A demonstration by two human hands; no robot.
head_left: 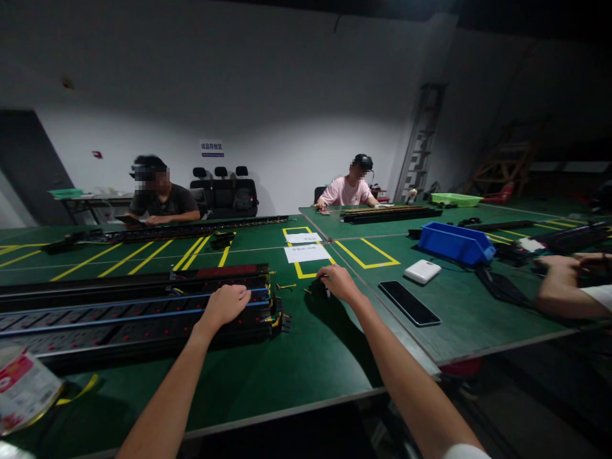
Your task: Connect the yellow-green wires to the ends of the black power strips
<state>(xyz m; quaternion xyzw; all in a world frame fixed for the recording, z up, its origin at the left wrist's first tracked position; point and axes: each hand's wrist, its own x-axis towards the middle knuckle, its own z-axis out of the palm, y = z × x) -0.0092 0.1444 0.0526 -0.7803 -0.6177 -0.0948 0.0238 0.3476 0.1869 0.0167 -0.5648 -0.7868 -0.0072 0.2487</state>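
Several long black strips (pixel 157 312) with blue edge lines, red dots and dark socket-like panels lie side by side at the left. My left hand (pixel 225 307) rests on top of them near their right ends, its fingers bent together over a strip. Yellow wires and black connectors (pixel 285 323) stick out of those ends. Just right of there, my right hand (pixel 338 284) is closed around a small black piece (pixel 319 291), partly hidden under the fingers and too dark to name exactly. A short yellow-tipped bit (pixel 285 287) lies between the strips and this hand.
White paper sheets (pixel 306 254) lie ahead. To the right are a phone (pixel 408 303), a white box-like device (pixel 422 271) and a blue bin (pixel 456 242). A can (pixel 23 389) stands front left. Two people sit opposite; another person's hands (pixel 559 271) are at far right.
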